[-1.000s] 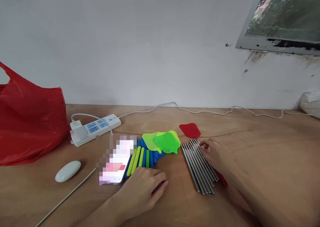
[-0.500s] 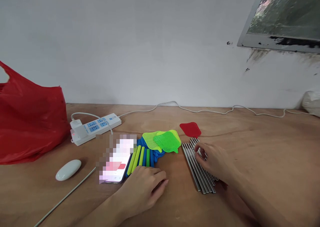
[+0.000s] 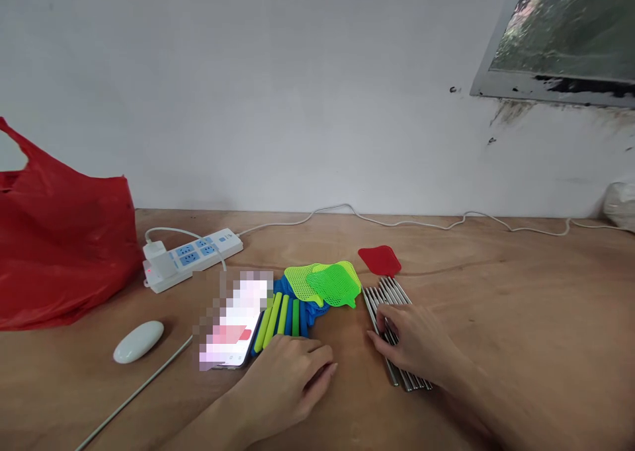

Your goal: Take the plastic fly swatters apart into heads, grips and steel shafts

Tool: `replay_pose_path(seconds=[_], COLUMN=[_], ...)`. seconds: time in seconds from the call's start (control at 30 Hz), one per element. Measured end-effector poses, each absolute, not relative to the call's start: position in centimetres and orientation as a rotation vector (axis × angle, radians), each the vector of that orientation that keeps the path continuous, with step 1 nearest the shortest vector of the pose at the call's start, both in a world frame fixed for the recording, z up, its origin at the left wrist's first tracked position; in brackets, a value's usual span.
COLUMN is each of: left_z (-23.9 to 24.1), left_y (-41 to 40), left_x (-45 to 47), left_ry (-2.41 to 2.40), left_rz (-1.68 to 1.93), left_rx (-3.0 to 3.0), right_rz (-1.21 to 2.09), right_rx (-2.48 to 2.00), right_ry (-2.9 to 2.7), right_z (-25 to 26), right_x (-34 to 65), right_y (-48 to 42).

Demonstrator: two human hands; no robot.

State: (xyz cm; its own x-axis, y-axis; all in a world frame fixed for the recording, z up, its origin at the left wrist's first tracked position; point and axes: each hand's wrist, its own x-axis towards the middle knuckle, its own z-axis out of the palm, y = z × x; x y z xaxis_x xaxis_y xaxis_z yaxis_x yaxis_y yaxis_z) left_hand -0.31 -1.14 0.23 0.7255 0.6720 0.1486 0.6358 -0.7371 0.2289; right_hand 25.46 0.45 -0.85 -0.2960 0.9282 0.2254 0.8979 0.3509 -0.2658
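- Right hand, over the metal rods: thumb and forefinger curved with a narrow gap between them; whether any rod is gripped, cannot tell.
- Metal rods, slim and silver: a bundle laid side by side on the wooden table, partly covered by the right hand, ends uneven.
- Left hand, palm down at the near ends of the coloured handles: fingers loosely bent, thumb close beside them; a hold on anything, cannot tell.
- Coloured handles, yellow, green and blue: lying in a row between phone and rods, lower ends partly behind the left hand.
- Swatter heads, perforated, green over yellow-green: overlapping, above blue pieces, left of the rods.
- Red swatter head, single: flat at the far ends of the rods.
- Phone, screen lit, partly pixelated: just left of the handles.
- Power strip, white, blue sockets, one charger plugged in.
- White oval object: left of the phone.
- Red plastic bag: far left.
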Motion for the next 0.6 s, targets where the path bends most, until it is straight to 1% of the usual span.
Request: replay_pose_path(seconds=[0.13, 0.27, 0.43, 0.6], left_z=[0.1, -0.1, 0.3, 0.7], left_y=[-1.1, -0.9, -0.3, 0.2], left_x=[-0.3, -0.4, -0.7, -1.0], left_ry=[1.057, 1.107, 1.364, 1.579], left_rz=[0.359, 0.478, 0.587, 0.564], left_rx=[2.771, 2.747, 2.674, 2.649], right_rz=[0.096, 0.058, -0.056, -0.088], right_rx=[-1.649, -1.722, -1.818, -1.862], right_ry=[-2.278, -2.252, -2.203, -2.168], right_z=[-1.2, -1.3, -1.4, -1.5], right_x=[25.0, 24.5, 23.8, 23.4], right_y=[0.3, 0.0, -0.4, -0.6])
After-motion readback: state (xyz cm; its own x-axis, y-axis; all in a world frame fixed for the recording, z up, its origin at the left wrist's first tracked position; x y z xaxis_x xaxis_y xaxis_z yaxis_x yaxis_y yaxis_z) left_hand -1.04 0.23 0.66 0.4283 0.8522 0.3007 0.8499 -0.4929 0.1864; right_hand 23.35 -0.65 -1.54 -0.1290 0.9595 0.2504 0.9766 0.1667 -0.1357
